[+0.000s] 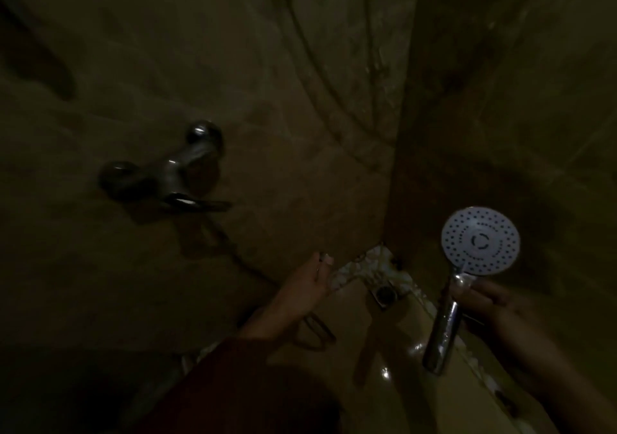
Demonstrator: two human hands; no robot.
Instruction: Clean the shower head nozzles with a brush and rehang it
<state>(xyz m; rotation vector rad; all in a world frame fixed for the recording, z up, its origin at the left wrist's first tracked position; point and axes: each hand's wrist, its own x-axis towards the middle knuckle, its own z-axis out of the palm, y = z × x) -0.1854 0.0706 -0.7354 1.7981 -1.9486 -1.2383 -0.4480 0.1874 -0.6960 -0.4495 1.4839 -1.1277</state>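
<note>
Light very low; detail limited.

Shower head: lower right of frame, off the wall, white nozzle face turned toward us. Its chrome handle slants down and left.

Right hand: lower right, fingers curled round the top of the handle just under the head. Grip looks firm, though the dimness hides the individual fingers.

Left hand: lower centre, reaching toward the corner where the floor meets the walls. Fingers straight and close together, holding nothing. Tips sit just beside the pale edging near the drain; we cannot tell if they touch it.

Tap: on the wall, left of centre, well apart from both hands. Hose: faint curve on the wall, upper centre.

Brush: not visible. Wall holder: not visible.

Judgement: head is presented for scrubbing, but no tool is in hand. We cannot tell from the face whether the nozzles are scrubbed. We read this as the step of fetching the brush.

Next move calls for the left hand to take up a brush while the right keeps the face steady and turned up.
</note>
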